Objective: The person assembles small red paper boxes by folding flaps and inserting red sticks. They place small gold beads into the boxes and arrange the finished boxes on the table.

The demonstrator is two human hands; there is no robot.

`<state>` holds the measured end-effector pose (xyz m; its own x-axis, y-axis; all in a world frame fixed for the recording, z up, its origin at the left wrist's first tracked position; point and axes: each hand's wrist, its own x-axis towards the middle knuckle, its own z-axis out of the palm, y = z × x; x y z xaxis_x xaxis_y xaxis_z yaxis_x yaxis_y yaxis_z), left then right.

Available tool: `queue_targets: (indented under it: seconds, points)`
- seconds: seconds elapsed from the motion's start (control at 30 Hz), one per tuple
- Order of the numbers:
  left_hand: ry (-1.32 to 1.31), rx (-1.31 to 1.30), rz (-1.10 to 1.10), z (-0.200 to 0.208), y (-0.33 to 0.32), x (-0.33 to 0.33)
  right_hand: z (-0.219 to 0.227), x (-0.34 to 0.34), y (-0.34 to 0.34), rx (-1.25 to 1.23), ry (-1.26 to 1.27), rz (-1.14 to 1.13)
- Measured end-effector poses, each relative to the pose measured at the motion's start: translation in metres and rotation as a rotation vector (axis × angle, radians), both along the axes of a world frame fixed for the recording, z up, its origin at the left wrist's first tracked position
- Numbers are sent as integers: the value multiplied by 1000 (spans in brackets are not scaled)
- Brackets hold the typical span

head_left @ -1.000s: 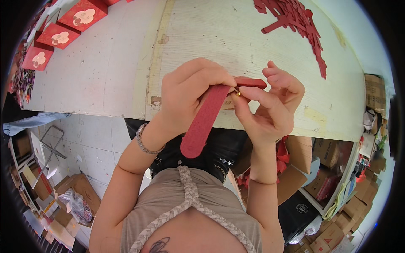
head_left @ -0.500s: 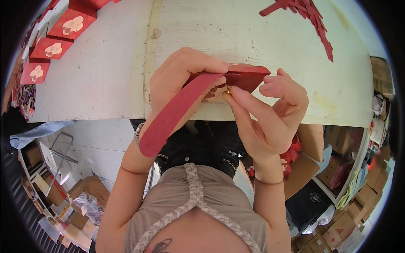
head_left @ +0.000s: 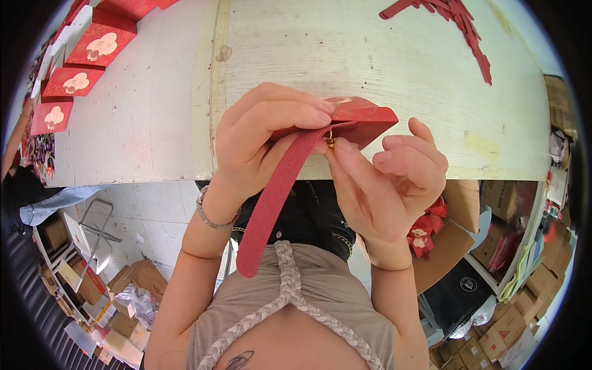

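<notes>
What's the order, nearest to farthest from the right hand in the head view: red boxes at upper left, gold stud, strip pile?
1. Gold stud: pinched by the right hand.
2. Strip pile: upper right.
3. Red boxes: upper left.

Left hand (head_left: 243, 139): fingers (head_left: 280, 115) bent, directed right; thumb beneath them, partly hidden. Right hand (head_left: 394, 191): thumb (head_left: 346, 179) and index finger (head_left: 365, 168) pinched near the left fingertips, remaining fingers curled to the right. Left forearm (head_left: 192, 277) and right forearm (head_left: 394, 296): below the fingers, angled upward.
</notes>
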<state>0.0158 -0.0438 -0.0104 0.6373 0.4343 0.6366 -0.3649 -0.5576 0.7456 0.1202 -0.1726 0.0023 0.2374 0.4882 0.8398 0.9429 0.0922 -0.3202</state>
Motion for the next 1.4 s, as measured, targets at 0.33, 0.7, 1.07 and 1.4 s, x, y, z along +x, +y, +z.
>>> queue_targets:
  seconds: [0.33, 0.7, 1.07, 1.4]
  points:
    - [-37, 10, 17, -5, -3, -1, 11, 2, -5, -112, 24, 31]
    - [-131, 62, -25, -13, 1, 1, 10, -6, -12, -144, 8, -2]
    - [-90, 104, -28, -13, 2, 0, 27, -6, -14, -304, 82, -31]
    - [-184, 123, 20, -21, 3, 7, 25, -2, -6, -270, 107, 3]
